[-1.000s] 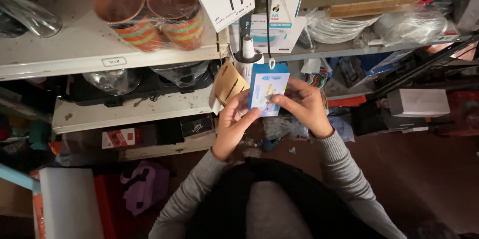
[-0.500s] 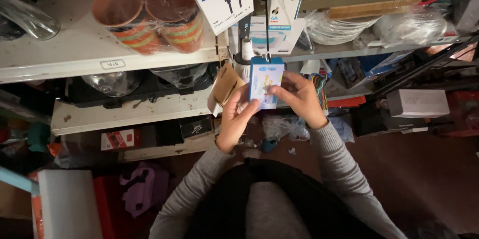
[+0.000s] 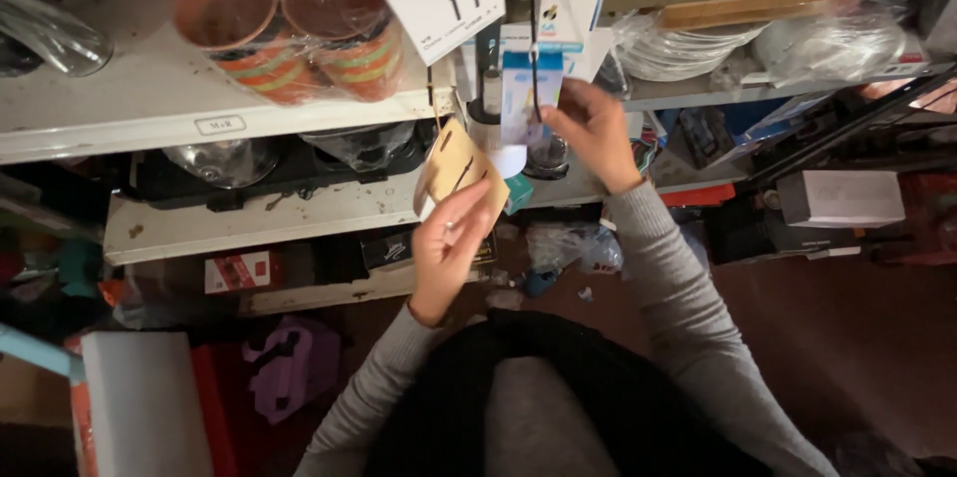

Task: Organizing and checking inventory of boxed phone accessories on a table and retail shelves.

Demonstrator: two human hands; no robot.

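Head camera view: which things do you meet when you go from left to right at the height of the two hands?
Striped orange cups → brown card in the left hand → small blue and white box held by the right hand → white box.

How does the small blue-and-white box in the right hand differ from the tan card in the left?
The blue-and-white box is printed in colour and raised by the right hand to the hanging packages; the tan card is plain brown with dark slits and sits lower, near the left hand. The box looks thicker, the card flat. The box stands upright, the card tilts. Both are small retail packs.
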